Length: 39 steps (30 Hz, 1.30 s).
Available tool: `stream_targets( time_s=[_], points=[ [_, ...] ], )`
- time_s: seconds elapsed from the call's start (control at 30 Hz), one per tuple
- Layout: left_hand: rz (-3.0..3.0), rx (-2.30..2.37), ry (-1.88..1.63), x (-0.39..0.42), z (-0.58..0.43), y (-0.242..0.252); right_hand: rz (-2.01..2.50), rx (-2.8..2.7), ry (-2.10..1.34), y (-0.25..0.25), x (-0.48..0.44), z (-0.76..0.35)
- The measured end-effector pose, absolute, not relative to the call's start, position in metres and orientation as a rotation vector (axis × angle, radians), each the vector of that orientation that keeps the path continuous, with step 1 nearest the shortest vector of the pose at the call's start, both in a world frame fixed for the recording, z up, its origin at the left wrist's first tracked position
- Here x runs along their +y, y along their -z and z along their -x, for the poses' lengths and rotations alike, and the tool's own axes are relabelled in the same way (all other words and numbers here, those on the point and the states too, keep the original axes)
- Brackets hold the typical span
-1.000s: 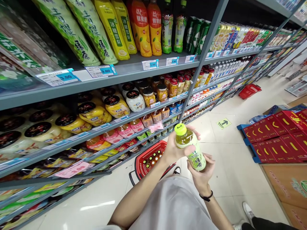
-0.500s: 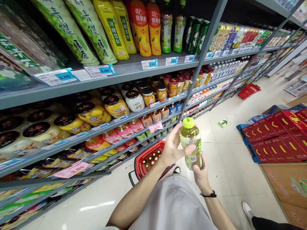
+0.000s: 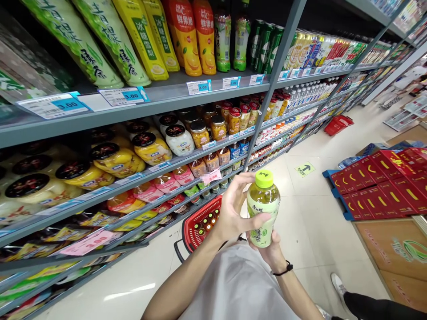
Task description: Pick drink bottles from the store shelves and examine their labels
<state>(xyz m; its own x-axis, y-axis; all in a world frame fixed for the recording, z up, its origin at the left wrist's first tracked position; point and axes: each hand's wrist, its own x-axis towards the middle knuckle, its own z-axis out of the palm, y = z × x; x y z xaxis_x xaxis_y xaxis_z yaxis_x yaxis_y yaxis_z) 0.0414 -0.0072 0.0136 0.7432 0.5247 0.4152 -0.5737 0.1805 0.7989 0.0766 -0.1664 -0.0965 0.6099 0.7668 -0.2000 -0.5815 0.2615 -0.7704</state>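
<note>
At 10 o'clock from your hands, the grey shelf (image 3: 167,95) carries jars (image 3: 151,149). A red basket (image 3: 190,238) stands on the floor at 8 o'clock from your left hand (image 3: 233,211). This hand grasps the side of the green tea bottle (image 3: 263,200), with the thumb across the label. The bottle is upright in the air before your body. Your right hand (image 3: 271,255) grips its bottom from 6 o'clock. Red boxes (image 3: 376,178) lie at 3 o'clock.
</note>
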Motion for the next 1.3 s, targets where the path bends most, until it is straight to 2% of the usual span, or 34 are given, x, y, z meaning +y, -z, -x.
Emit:
stream_targets(
  time_s=[0.7, 1.03, 1.17, 1.3],
  points=[
    [-1.122, 0.005, -0.804, 0.004, -0.048, -0.014, 0.854, -0.323, -1.128, 0.082, -0.157, -0.069],
    [-0.932, -0.039, -0.527, -0.005, -0.046, -0.007, 0.804, -0.238, -1.355, 0.08, -0.158, -0.071],
    [-0.921, 0.054, -0.578, -0.004, -0.048, -0.005, 0.887, -0.329, -1.232, 0.074, -0.16, -0.071],
    [-0.937, 0.183, -0.67, 0.001, -0.051, -0.001, 1.065, -0.388, -0.918, 0.073, -0.166, -0.074]
  ],
)
